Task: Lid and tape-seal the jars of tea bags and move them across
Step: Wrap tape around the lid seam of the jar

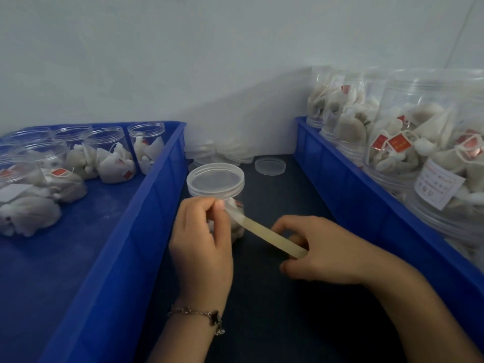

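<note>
A clear jar of tea bags with its translucent lid [215,181] on stands on the dark table between two blue crates. My left hand [203,237] wraps the jar's near side and pinches the free end of a tape strip [269,235] against it just under the lid. The yellowish strip runs down and right to my right hand [314,251], which grips the tape roll, mostly hidden under the fingers. Several open, unlidded jars of tea bags [112,155] sit in the left crate. Several lidded jars [419,142] fill the right crate.
The left blue crate [146,205] and right blue crate [348,184] flank a narrow strip of dark table. A loose lid [270,166] and a stack of lids [222,150] lie at the back by the white wall. A bracelet circles my left wrist.
</note>
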